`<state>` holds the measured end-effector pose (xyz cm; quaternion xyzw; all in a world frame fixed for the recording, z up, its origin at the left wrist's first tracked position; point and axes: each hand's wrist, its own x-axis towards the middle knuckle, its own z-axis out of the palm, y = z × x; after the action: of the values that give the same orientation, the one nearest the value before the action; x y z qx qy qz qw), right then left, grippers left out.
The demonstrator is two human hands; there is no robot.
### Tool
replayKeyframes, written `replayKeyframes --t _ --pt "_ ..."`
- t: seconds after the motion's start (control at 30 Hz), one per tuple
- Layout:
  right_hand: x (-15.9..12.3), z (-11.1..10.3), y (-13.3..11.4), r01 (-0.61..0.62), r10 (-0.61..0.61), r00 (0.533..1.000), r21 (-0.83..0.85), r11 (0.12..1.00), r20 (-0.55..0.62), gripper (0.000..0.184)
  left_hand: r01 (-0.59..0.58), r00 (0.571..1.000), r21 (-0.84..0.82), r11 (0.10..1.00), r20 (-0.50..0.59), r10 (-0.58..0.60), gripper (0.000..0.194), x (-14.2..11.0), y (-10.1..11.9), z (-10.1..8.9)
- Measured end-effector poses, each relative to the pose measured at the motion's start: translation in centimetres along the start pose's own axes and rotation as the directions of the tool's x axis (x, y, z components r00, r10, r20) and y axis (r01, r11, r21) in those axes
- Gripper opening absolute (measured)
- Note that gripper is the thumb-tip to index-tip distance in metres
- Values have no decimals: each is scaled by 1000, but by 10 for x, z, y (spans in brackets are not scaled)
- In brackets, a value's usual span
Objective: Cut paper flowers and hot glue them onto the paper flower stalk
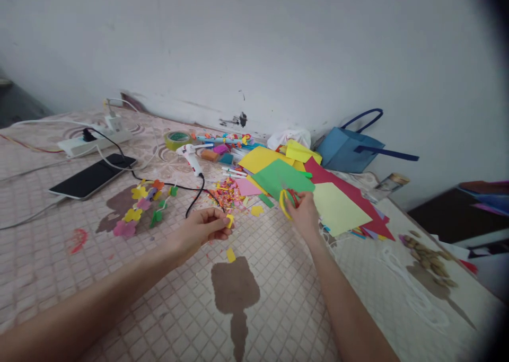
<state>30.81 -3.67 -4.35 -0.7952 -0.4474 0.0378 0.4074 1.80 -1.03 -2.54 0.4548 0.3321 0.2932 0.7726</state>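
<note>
My left hand (pixel 209 225) pinches a small yellow paper piece (pixel 229 221) between thumb and fingertips, a little above the table. Another yellow scrap (pixel 231 255) lies on the tablecloth just below it. On the other side, my right hand (pixel 306 212) has its fingers closed on scissors with yellow and red handles (pixel 283 203). Their blades point away over the green sheet (pixel 283 177) and look blurred. Between the hands lies a yellow flower-shaped cutout (pixel 256 211). A heap of colourful paper bits (pixel 228 195) sits beyond my left hand.
A white glue gun (pixel 191 158) and tape roll (pixel 178 140) lie at the back. To the left are a phone (pixel 93 176), a power strip (pixel 95 139), cables and a string of paper flowers (pixel 137 213). At right are coloured sheets (pixel 340 208), a blue bag (pixel 350 149) and peanuts (pixel 429 258).
</note>
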Motion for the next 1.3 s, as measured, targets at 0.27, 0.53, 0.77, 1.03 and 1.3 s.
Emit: replayKeyframes --t 0.27,0.53,0.77,1.03,1.3 --pt "-56 29 -55 -137 -67 943 562 815 327 43 -6 999 44 999 34 4 23 -1 -5 1" --pt "-107 31 -83 -408 -122 813 707 578 569 32 -65 997 257 964 58 51 21 -5 -8 8" --pt "-107 28 -82 -401 -65 832 678 616 551 35 -87 995 315 945 76 66 22 -5 -11 7" --pt "-110 27 -81 -431 -41 818 659 616 574 36 -144 987 362 921 124 106 21 -5 -11 7" --pt "-113 26 -83 -428 -44 827 679 597 560 34 -166 984 413 895 135 121 21 -3 -13 4"
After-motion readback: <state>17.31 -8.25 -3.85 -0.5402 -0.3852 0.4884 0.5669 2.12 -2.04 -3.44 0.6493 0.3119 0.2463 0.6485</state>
